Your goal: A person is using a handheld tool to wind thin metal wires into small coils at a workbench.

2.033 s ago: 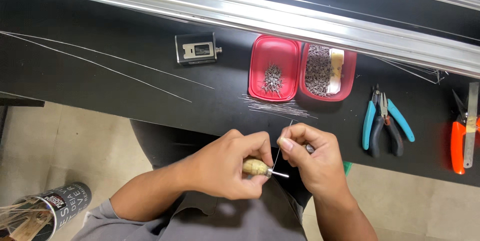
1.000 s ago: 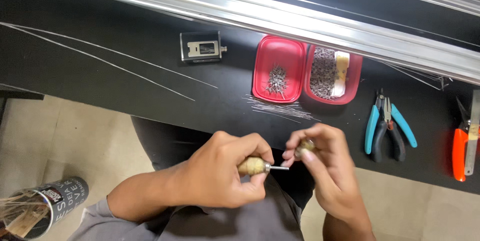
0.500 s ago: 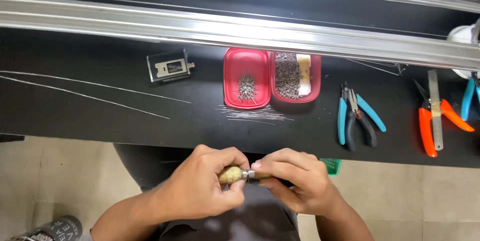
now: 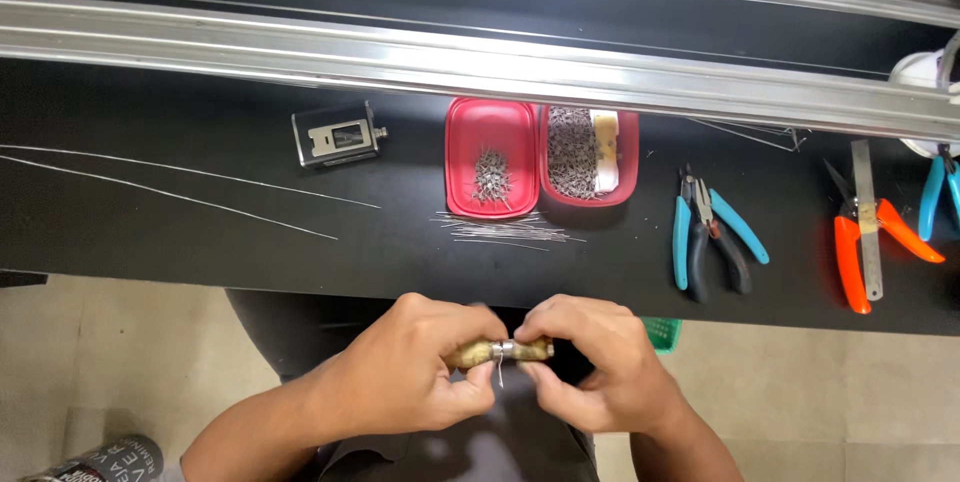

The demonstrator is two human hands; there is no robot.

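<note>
Both of my hands meet below the front edge of the black workbench (image 4: 200, 232), over my lap. Between them lies a small tan wooden-handled tool (image 4: 500, 351) with a silver metal collar in its middle. My left hand (image 4: 420, 367) grips the tool's left end in a closed fist. My right hand (image 4: 600, 367) pinches its right end with thumb and fingers. A thin wire sticks down from the collar. Most of the tool is hidden by my fingers.
On the bench stand a red two-part container (image 4: 540, 157) holding small metal pins, loose thin wires (image 4: 500, 230) in front of it, a small black device (image 4: 337, 135), blue-handled pliers (image 4: 712, 232), orange-handled cutters (image 4: 868, 237), long wires (image 4: 170, 187) at left, and an aluminium rail (image 4: 480, 57) behind.
My view has tilted up and shifted, showing more of the bench. My right hand has closed onto the tool's right end, and both hands now hold it level.
</note>
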